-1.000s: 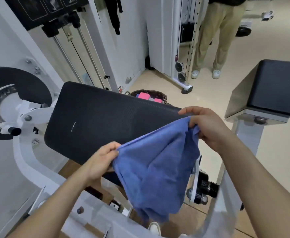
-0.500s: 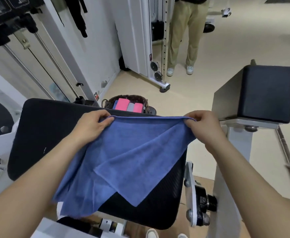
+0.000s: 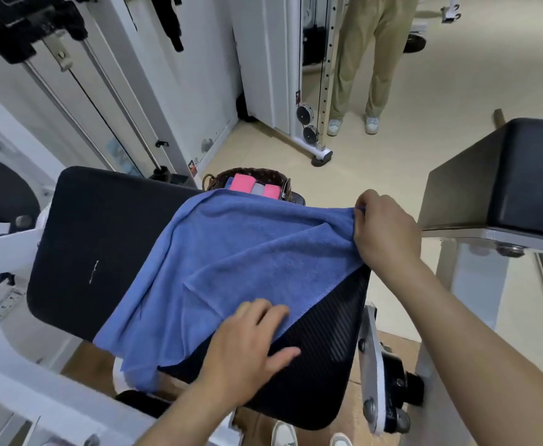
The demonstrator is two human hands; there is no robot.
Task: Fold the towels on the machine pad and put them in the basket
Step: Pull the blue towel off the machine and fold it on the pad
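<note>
Blue towel [image 3: 238, 262] draped crooked across the machine pad [image 3: 102, 239], wrinkled through the middle, near-left corner hanging off the front edge. Pressed flat near its lower edge by the left hand [image 3: 247, 346], fingers straight and spread. Pinched at the far right corner by the right hand [image 3: 382, 230], fingers curled tight on the cloth. Likely to fold lopsided if doubled over before squaring up, trapping those creases inside. Could also slide off the smooth pad toward the floor once either hand lets go, dragged by the overhang. Just beyond the pad's far edge, a woven basket [image 3: 221, 178] holding folded pink and grey towels [image 3: 241, 182]. Risks a loose bundle falling open on the reach across.
</note>
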